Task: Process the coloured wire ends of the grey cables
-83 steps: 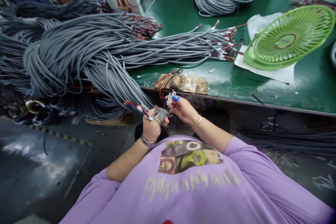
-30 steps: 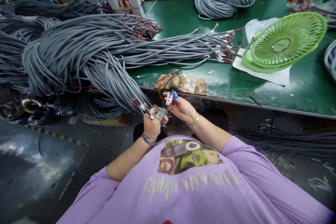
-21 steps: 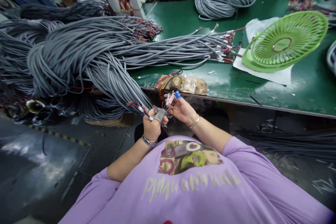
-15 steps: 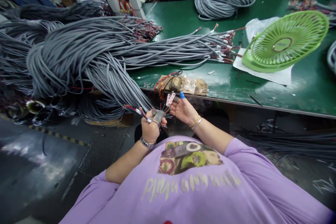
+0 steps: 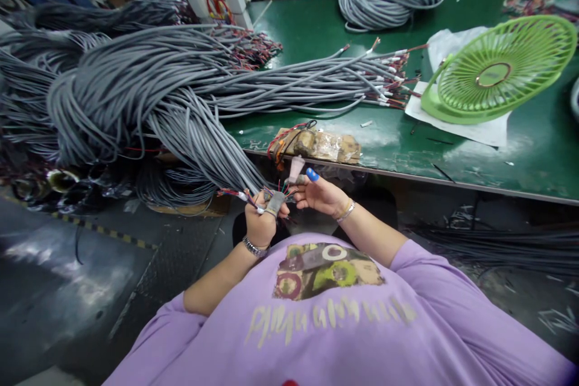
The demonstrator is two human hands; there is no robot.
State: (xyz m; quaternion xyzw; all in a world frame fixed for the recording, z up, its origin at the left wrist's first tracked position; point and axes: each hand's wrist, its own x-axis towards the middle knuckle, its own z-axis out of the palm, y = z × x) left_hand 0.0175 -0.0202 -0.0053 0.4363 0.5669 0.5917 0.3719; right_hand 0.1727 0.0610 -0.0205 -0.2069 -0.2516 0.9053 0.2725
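Note:
My left hand [image 5: 261, 224] is closed around the end of a grey cable [image 5: 242, 172] from the bundle, with thin coloured wires fanning out past its fingers. Grey tape wraps its thumb. More stripped wire ends [image 5: 233, 193] with white sleeves stick out to its left. Close by on the right, my right hand [image 5: 323, 196] has its thumb raised apart, with a blue cover [image 5: 312, 174] on the tip. Its other fingers are bent toward the coloured wires. A pink clip-like piece [image 5: 296, 167], blurred, sits at its index finger; how it is held there is unclear.
A large heap of grey cables [image 5: 122, 84] covers the left of the green table [image 5: 307, 18]. Along the front edge lies a taped cardboard piece [image 5: 332, 146]. A green fan [image 5: 502, 72] stands on white paper at right, and a coiled cable [image 5: 391, 0] lies behind.
My right hand has turned slightly and its fingers have come closer to the wires. The pink piece has tilted more upright. My left hand keeps its hold, and the view has shifted a little.

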